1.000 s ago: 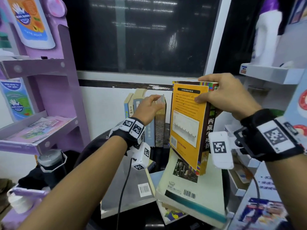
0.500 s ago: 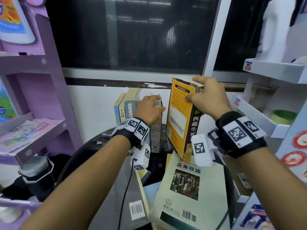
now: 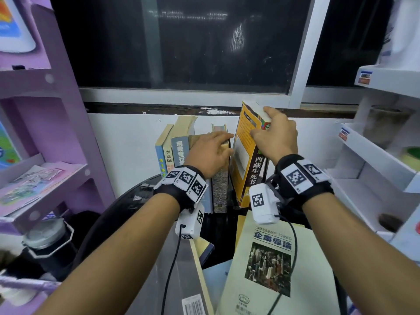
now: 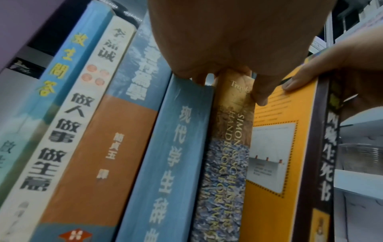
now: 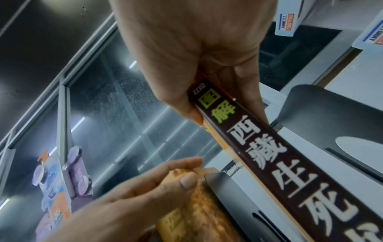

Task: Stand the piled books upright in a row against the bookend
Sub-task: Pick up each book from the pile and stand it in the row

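Several books (image 3: 168,153) stand upright in a row against the wall. My left hand (image 3: 211,151) lies over their tops and pinches the top of the speckled-spine handbook (image 3: 220,189) (image 4: 225,163), thumb on its spine. My right hand (image 3: 272,137) grips the top of a yellow-covered book with a dark spine (image 3: 245,160) (image 5: 290,163) and holds it slightly tilted at the right end of the row, against the handbook. A black metal bookend (image 5: 323,114) stands just right of it. A pale green book (image 3: 272,269) and a grey one (image 3: 179,269) lie piled in front.
A purple shelf unit (image 3: 45,110) stands close on the left and white shelves (image 3: 375,160) on the right. The books rest on a round black table (image 3: 136,196) under a dark window. A lidded jar (image 3: 45,235) sits low on the left.
My right hand has carried the yellow book back and left, from over the pile to the right end of the row. My left hand has stayed on the upright books.
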Available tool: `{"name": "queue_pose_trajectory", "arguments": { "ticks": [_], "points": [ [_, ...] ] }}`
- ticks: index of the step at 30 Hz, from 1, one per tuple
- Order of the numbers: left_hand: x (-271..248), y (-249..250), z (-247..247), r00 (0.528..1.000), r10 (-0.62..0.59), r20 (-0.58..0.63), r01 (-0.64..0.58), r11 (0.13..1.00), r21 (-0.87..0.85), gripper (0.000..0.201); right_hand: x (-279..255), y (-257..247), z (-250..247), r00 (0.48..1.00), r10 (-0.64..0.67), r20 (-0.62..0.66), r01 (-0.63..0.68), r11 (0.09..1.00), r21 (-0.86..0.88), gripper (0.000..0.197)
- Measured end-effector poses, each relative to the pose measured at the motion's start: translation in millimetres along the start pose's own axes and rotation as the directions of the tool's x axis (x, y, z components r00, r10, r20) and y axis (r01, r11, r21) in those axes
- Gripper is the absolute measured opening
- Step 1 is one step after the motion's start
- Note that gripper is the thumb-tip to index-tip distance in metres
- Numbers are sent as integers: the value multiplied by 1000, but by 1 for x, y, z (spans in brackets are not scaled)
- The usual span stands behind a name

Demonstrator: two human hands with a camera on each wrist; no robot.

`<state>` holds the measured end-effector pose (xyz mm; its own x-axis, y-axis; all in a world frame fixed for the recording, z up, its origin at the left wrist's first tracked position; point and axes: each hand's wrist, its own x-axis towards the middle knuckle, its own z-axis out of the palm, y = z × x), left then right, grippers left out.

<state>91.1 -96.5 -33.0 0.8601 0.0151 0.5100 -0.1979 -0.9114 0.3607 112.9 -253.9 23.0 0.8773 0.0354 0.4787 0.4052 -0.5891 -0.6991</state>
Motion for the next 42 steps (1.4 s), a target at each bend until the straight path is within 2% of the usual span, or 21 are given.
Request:
{"name": "queue_pose_trajectory", "arguments": {
  "ticks": [7, 11, 18, 21, 24, 27, 29, 31, 39, 42],
  "points": [
    [-2, 0, -4, 1000, 16, -1, -16, 999, 35, 52, -2, 6, 26, 999, 33, 22, -32, 999, -40, 55],
    [-2, 0, -3, 1000, 0, 12, -1, 998, 58, 55, -1, 12, 34, 999, 36, 40, -34, 999, -40, 46],
    [-2, -2, -3, 998, -30, 50, 28, 999, 29, 69, 0, 11, 47, 998, -14, 60, 15, 1000, -12, 46],
    [-2, -3, -3, 998, -26, 65, 24, 999, 41, 73, 3, 10, 47, 990, -54, 131, 57, 998, -17, 43],
    [-2, -4, -3, 998, -21, 60, 19, 999, 42, 73, 6, 7, 41, 972, -57, 227, 67, 997, -36, 49],
    [-2, -6, -2, 999, -4, 37, 3, 999, 37, 70, 6, 5, 34, 939, -63, 337, 53, 998, 38, 45],
    [-1, -7, -1, 999, 0, 32, -1, 999, 39, 68, 6, 5, 33, 921, -62, 384, 46, 998, 51, 55],
    [-1, -7, 0, 1000, -1, 29, -1, 999, 44, 68, 6, 5, 33, 919, -68, 389, 53, 997, 49, 60],
    [-1, -8, 0, 1000, -1, 26, 0, 999, 51, 71, 4, 5, 34, 911, -103, 400, 72, 993, 91, 43],
    [0, -9, 1, 1000, 1, 20, -2, 999, 42, 71, 4, 4, 35, 906, -107, 410, 84, 994, 73, 45]
  ]
}}
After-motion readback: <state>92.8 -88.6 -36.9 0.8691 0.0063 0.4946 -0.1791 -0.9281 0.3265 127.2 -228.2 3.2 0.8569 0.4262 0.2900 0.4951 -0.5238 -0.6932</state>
